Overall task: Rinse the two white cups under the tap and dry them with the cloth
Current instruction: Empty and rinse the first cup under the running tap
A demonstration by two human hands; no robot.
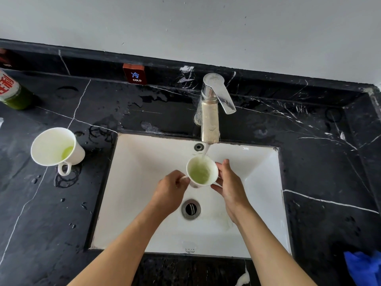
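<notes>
One white cup (202, 171) is held over the white sink (144, 162), right under the tap (210, 112). Water runs from the spout into it, and pale green liquid swirls inside. My left hand (171, 188) pinches the cup's handle. My right hand (228, 184) steadies the cup's right side with the fingers spread against its wall. The second white cup (55, 147) stands on the black marble counter left of the sink, handle toward me, with a little green liquid at the bottom. A blue cloth (362, 267) lies at the counter's front right corner.
The sink drain (191, 209) lies below the hands. A green bottle with a red and white label (12, 91) stands at the far left. A red "COLD" sign (135, 74) leans on the backsplash. Water drops and ring marks dot the counter (319, 162).
</notes>
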